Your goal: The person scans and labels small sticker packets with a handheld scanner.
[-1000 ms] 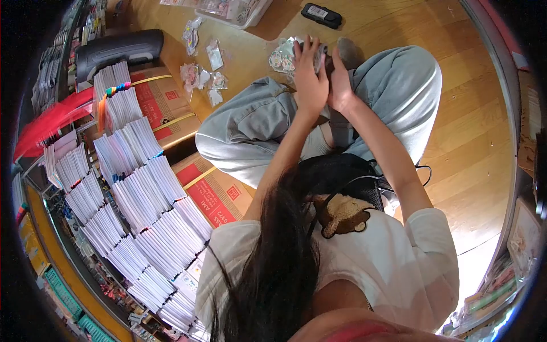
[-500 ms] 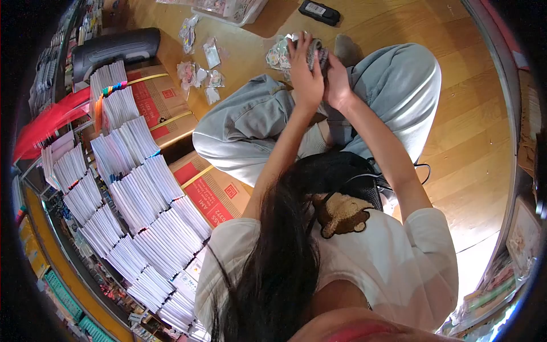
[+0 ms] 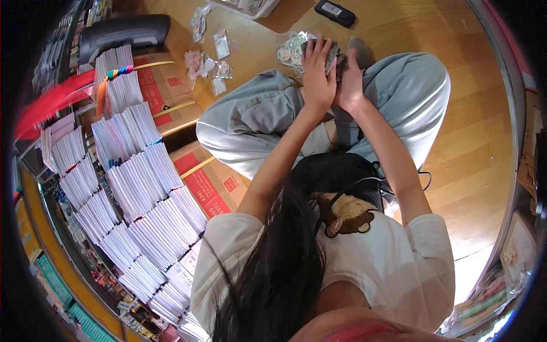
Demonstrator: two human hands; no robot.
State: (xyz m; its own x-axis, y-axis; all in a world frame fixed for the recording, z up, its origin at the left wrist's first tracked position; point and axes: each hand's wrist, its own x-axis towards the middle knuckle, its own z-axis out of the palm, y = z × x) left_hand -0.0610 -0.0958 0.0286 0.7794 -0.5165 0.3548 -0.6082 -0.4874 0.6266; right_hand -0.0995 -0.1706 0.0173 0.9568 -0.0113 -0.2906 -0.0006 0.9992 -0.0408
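Observation:
My left hand (image 3: pixel 319 77) lies with its fingers stretched over a dark grey, rough-looking bundle (image 3: pixel 341 61), perhaps cloth. From the other side my right hand (image 3: pixel 350 85) holds the bundle, its thumb raised, so the thing is pressed between both palms. Much of it is hidden by the fingers. Just beyond my left fingertips, a clear bag of round stickers (image 3: pixel 292 52) rests on the floor by my crossed legs.
Several small clear packets (image 3: pixel 222 44) lie on the wooden floor at the upper left, near a white plastic tray (image 3: pixel 259 10). A black device with a white label (image 3: pixel 335 11) is farther out. Stacked white booklets (image 3: pixel 148 176) and cardboard boxes (image 3: pixel 171 91) stand along my left.
The view has shifted slightly, so the floor items appear farther right. My hands remain around the grey bundle, with my right thumb now more raised and apart from my left hand.

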